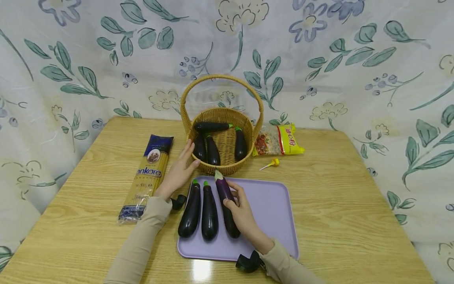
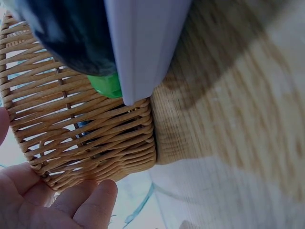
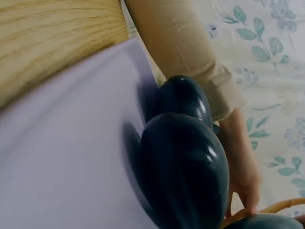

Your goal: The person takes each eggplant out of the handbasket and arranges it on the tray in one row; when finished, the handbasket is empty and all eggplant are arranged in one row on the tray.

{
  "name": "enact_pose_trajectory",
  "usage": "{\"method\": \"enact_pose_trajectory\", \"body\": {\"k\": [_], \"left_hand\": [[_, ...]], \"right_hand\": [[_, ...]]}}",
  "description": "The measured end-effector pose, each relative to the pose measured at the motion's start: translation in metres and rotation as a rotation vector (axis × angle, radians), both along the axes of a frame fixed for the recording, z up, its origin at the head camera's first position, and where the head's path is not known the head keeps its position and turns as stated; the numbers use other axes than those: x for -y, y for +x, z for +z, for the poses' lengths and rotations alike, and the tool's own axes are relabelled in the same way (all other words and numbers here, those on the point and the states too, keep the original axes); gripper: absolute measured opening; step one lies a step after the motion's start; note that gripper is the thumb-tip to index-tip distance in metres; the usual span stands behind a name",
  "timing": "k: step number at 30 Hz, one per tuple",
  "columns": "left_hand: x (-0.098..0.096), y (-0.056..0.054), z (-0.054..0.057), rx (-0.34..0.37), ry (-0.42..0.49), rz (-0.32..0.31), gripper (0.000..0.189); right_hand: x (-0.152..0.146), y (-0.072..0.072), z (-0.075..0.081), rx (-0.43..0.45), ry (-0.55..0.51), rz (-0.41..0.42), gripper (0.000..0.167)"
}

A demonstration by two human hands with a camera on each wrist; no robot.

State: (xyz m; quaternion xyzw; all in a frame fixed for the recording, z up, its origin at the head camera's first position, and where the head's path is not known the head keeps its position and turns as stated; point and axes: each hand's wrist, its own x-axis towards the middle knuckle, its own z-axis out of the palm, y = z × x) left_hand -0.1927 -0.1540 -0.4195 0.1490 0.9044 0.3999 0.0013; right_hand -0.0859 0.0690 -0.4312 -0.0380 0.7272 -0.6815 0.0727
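Holds a dark purple eggplant (image 1: 223,191) in the right grip (image 1: 244,215), with fingers and thumb curled round its body. Points its pale stem end at the front of the wicker basket (image 1: 227,169), with its length above or on the lilac tray (image 1: 264,213); cannot tell about contact with the tray. Rests the left grip (image 1: 179,171) against the left side of the basket, with fingers loosely extended along the outside and the thumb by the front rim.

Shows a pair of eggplants (image 1: 209,215) side by side on the tray, left of the held one, with green stems towards the basket. Inside the basket, shows four eggplants (image 1: 213,152): one across the back, two at the left, one at the right.

On the desk (image 1: 330,205), shows a pasta pack (image 1: 150,169) to the left, a part-yellow bag (image 1: 278,140) right of the basket and a lollipop (image 1: 271,164) just before the bag. Behind, shows a floral cloth (image 1: 227,51). Wears beige sleeves (image 1: 136,240).
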Motion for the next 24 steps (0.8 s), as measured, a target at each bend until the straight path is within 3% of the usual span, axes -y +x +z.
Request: {"method": "enact_pose_trajectory", "body": {"k": [14, 24], "left_hand": [[0.0, 0.001, 0.001, 0.006, 0.004, 0.001, 0.07], [0.0, 0.002, 0.002, 0.008, 0.003, 0.008, 0.07]], "right_hand": [[0.005, 0.005, -0.006, 0.062, -0.024, -0.008, 0.054], [0.011, 0.007, -0.009, 0.017, -0.055, -0.02, 0.054]]}}
